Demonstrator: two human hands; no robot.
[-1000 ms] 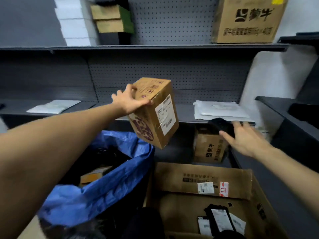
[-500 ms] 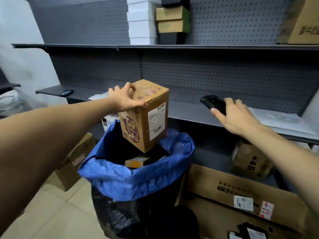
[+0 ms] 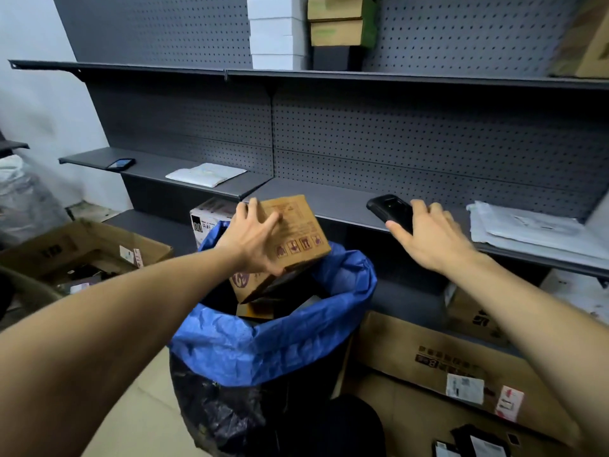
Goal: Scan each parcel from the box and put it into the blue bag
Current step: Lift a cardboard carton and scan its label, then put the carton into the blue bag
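Over the blue bag's (image 3: 273, 351) open mouth, the left hand (image 3: 253, 239) gripped a tilted cardboard parcel (image 3: 296, 239), its lower end dipping inside. Beside it, the right hand (image 3: 428, 239) held a black scanner (image 3: 390, 209) near the shelf (image 3: 333, 202).

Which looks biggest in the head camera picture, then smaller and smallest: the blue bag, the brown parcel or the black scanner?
1. Blue bag, biggest.
2. Brown parcel, held by the left hand.
3. Black scanner, held by the right hand.
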